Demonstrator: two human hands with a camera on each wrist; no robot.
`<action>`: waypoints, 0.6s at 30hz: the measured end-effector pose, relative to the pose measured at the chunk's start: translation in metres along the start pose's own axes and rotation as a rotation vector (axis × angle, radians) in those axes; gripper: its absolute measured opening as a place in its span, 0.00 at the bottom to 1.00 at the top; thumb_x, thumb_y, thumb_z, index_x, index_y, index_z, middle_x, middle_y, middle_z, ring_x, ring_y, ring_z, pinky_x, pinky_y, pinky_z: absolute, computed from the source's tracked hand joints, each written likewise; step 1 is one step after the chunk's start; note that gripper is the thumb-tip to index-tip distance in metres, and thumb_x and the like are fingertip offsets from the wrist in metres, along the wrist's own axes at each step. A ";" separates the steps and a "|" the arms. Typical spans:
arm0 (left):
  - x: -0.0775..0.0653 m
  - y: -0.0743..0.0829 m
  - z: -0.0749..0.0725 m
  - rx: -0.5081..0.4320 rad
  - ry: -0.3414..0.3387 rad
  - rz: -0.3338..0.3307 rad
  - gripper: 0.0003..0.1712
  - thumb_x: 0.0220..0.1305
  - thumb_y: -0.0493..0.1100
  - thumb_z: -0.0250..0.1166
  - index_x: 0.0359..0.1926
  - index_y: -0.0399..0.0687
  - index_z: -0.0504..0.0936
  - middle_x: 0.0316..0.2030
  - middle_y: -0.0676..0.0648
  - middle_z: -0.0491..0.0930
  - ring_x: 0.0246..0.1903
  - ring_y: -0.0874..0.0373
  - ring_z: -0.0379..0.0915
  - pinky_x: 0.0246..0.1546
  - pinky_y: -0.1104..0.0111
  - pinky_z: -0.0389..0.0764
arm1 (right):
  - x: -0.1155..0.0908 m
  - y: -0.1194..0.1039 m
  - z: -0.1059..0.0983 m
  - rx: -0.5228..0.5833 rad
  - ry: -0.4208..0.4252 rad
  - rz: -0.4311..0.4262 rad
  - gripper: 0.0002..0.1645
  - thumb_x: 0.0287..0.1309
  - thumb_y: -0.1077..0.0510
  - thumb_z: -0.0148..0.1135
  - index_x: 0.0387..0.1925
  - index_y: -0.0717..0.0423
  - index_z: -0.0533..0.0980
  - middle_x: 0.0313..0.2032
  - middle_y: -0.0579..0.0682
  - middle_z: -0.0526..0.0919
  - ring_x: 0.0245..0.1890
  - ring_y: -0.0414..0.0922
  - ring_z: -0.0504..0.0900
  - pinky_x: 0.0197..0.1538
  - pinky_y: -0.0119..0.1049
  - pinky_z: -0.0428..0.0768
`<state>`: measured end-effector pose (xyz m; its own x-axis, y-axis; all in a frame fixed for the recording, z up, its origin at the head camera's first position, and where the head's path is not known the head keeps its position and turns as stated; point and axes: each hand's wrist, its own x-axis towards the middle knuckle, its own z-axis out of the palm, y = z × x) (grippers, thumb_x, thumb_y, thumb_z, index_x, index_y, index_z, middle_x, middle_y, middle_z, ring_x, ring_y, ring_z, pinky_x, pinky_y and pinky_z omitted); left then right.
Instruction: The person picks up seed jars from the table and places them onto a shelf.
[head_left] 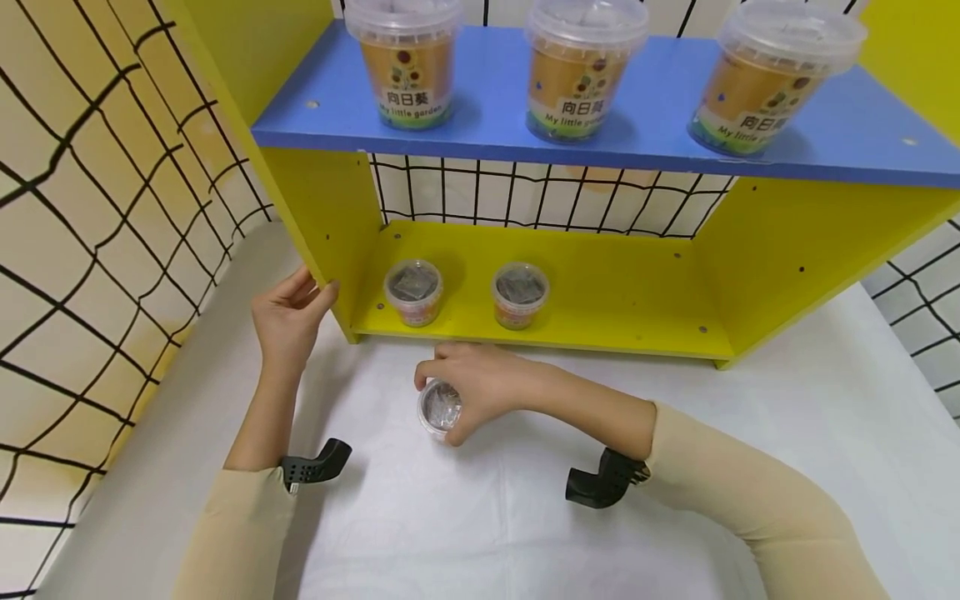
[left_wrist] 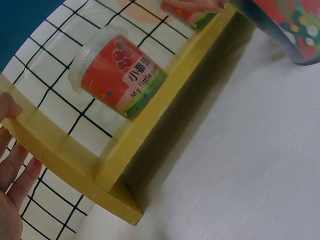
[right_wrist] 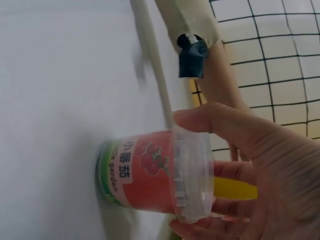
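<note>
My right hand [head_left: 487,379] grips a small plastic cup [head_left: 441,407] by its clear lid, thumb on one side and fingers on the other. In the right wrist view the cup [right_wrist: 150,172] shows a red label with tomatoes and a green base, its bottom close over the white cloth. My left hand [head_left: 288,321] pinches the front edge of the yellow side panel [head_left: 333,300] of a shelf unit between thumb and fingers. Two similar red-labelled cups, a left one [head_left: 414,292] and a right one [head_left: 520,294], stand on the yellow lower shelf [head_left: 615,308].
The blue upper shelf [head_left: 487,92] bears three larger orange-labelled cups: a left one [head_left: 408,71], a middle one [head_left: 577,79] and a right one [head_left: 765,92]. Black wire grid [head_left: 82,208] stands at the left and behind. White cloth [head_left: 420,525] covers the table.
</note>
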<state>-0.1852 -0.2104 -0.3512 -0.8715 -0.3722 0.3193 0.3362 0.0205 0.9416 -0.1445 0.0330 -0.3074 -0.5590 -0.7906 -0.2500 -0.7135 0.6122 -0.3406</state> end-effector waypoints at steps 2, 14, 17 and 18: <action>0.000 -0.001 0.001 0.001 -0.003 0.000 0.22 0.46 0.29 0.68 0.46 0.41 0.81 0.41 0.50 0.83 0.37 0.65 0.81 0.38 0.77 0.79 | -0.002 0.001 -0.002 0.028 -0.003 0.041 0.34 0.35 0.41 0.70 0.48 0.40 0.70 0.42 0.44 0.71 0.40 0.39 0.70 0.41 0.30 0.73; 0.000 -0.001 0.002 -0.022 0.011 -0.009 0.22 0.45 0.29 0.68 0.45 0.41 0.81 0.41 0.49 0.83 0.37 0.65 0.81 0.37 0.77 0.79 | -0.020 0.000 -0.018 0.096 0.013 0.190 0.36 0.37 0.40 0.70 0.51 0.42 0.68 0.44 0.46 0.72 0.40 0.42 0.71 0.44 0.35 0.76; 0.000 -0.001 0.002 -0.010 0.011 -0.007 0.22 0.45 0.29 0.68 0.45 0.42 0.81 0.41 0.49 0.83 0.37 0.65 0.81 0.37 0.77 0.79 | -0.027 0.001 -0.020 0.107 0.029 0.205 0.36 0.38 0.41 0.69 0.51 0.42 0.68 0.43 0.46 0.71 0.40 0.42 0.71 0.43 0.35 0.76; 0.000 -0.001 0.002 -0.007 0.012 -0.006 0.22 0.45 0.29 0.68 0.45 0.43 0.82 0.41 0.49 0.83 0.37 0.65 0.81 0.37 0.77 0.79 | -0.030 0.001 -0.020 0.111 0.038 0.213 0.35 0.38 0.41 0.69 0.51 0.42 0.68 0.43 0.46 0.71 0.40 0.42 0.71 0.43 0.35 0.76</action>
<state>-0.1861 -0.2087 -0.3522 -0.8691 -0.3837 0.3120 0.3332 0.0118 0.9428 -0.1370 0.0577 -0.2817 -0.7087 -0.6417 -0.2932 -0.5284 0.7581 -0.3821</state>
